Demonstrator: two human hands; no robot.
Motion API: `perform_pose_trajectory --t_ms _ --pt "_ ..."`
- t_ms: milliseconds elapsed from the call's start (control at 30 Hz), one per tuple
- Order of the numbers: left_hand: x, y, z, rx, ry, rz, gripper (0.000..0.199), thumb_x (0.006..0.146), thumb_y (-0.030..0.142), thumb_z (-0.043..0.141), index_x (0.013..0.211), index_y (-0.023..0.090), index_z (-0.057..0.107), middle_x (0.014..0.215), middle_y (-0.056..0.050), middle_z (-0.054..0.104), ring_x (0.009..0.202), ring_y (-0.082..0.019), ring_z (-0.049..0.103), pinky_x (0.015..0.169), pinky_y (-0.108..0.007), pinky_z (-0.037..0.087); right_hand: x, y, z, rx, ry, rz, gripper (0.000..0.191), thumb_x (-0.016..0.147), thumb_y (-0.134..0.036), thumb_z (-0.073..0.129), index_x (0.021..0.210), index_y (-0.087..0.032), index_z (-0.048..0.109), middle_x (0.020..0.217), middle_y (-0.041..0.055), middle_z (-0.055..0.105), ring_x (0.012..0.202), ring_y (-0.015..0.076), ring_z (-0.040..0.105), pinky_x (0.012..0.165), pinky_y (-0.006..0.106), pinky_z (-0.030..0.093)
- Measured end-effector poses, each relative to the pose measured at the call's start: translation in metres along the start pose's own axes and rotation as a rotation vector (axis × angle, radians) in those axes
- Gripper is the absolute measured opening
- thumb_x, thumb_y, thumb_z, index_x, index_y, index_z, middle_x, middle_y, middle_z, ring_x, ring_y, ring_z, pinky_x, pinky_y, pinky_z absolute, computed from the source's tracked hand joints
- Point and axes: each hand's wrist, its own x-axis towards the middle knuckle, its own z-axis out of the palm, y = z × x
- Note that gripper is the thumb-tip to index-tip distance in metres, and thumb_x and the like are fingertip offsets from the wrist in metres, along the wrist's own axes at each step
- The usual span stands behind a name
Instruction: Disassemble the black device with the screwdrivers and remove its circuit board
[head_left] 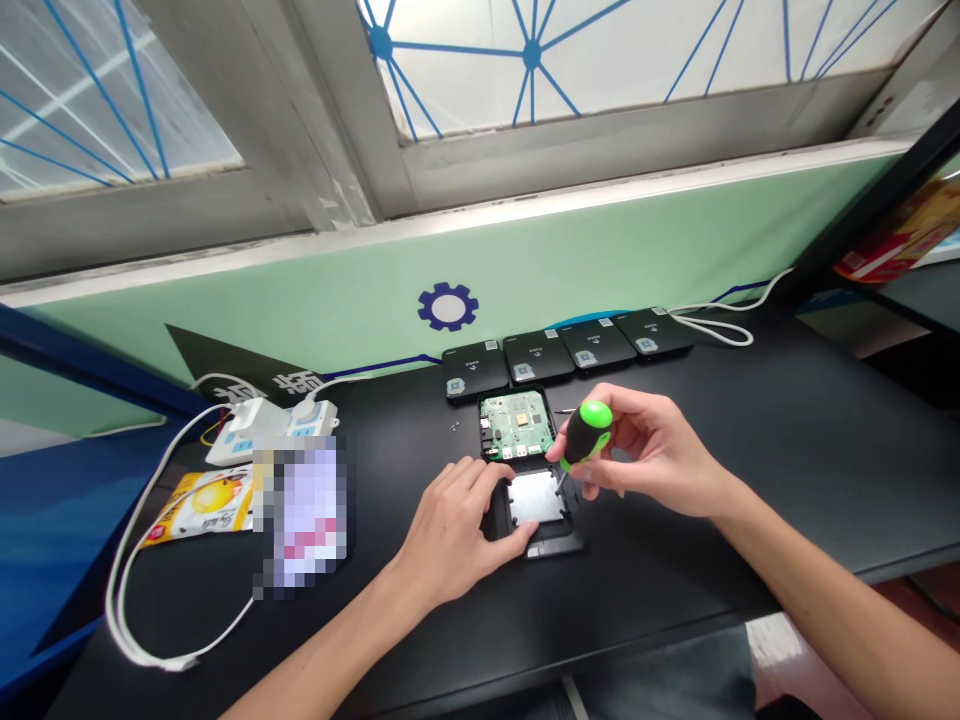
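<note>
In my right hand is a green and black screwdriver, its handle tilted up and its tip down at the right edge of a silver metal plate. The plate lies in a black plastic cover on the table. My left hand grips the cover from the left, fingers at its far edge and thumb at the near side. Just beyond sits an open black case with a green circuit board, touched by neither hand. Small screws lie to the left of the case.
Several closed black boxes stand in a row by the wall. On the left are a white power strip, a yellow and white snack packet, a blurred-out item and a looped white cable. Another cable lies at the back right.
</note>
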Motion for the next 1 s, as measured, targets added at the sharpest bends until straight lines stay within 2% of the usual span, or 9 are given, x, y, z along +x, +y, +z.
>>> perform_pose_trajectory --t_ms 133,267,367,600,867,1000 --pt "-0.001 -0.001 0.0006 0.005 -0.006 -0.002 0.04 0.092 0.038 0.092 0.122 0.022 0.07 0.092 -0.002 0.069 0.082 -0.026 0.065 0.072 -0.038 0.046 -0.0011 0.0011 -0.0018 -0.044 -0.036 -0.016 0.024 0.092 -0.021 0.097 0.106 -0.018 0.077 0.106 0.01 0.088 0.069 0.0164 0.079 0.064 0.028 0.069" --pt "-0.0013 -0.0011 0.0007 0.004 -0.012 -0.006 0.039 0.093 0.038 0.091 0.121 0.023 0.07 0.092 -0.002 0.07 0.082 -0.026 0.065 0.072 -0.039 0.046 -0.0025 0.0008 -0.0037 -0.049 -0.097 0.001 0.022 0.099 -0.024 0.09 0.118 -0.018 0.081 0.109 0.0104 0.087 0.065 0.0139 0.073 0.055 0.024 0.063" --pt "-0.0006 -0.0004 0.0004 0.003 -0.006 -0.004 0.038 0.093 0.038 0.09 0.121 0.023 0.07 0.094 -0.002 0.071 0.083 -0.025 0.066 0.072 -0.038 0.046 -0.003 0.0006 -0.0034 -0.013 -0.118 -0.008 0.023 0.102 -0.024 0.087 0.123 -0.019 0.082 0.11 0.0109 0.086 0.07 0.0142 0.071 0.058 0.024 0.064" --pt "0.0 0.0005 0.0002 0.008 0.0 -0.003 0.037 0.093 0.04 0.09 0.119 0.023 0.069 0.088 0.0 0.068 0.08 -0.025 0.065 0.07 -0.038 0.046 0.0002 0.0007 -0.0022 0.025 -0.119 -0.03 0.016 0.106 -0.024 0.08 0.121 -0.019 0.082 0.105 0.0096 0.081 0.075 0.0143 0.067 0.061 0.021 0.061" --pt "-0.0009 -0.0011 -0.0002 0.01 -0.003 0.003 0.039 0.094 0.04 0.09 0.121 0.023 0.068 0.095 -0.003 0.072 0.084 -0.027 0.068 0.073 -0.039 0.047 -0.0005 0.0001 -0.0056 -0.053 -0.104 -0.037 0.015 0.107 -0.03 0.077 0.117 -0.02 0.083 0.099 0.0095 0.078 0.073 0.0165 0.063 0.055 0.023 0.052" --pt "-0.001 -0.0005 -0.0002 0.008 -0.009 -0.002 0.039 0.093 0.037 0.091 0.121 0.022 0.069 0.094 -0.003 0.071 0.084 -0.027 0.068 0.073 -0.039 0.046 -0.0002 -0.0004 -0.0036 -0.085 -0.093 -0.035 0.013 0.105 -0.03 0.082 0.114 -0.02 0.084 0.098 0.0079 0.078 0.075 0.0162 0.065 0.062 0.025 0.055"
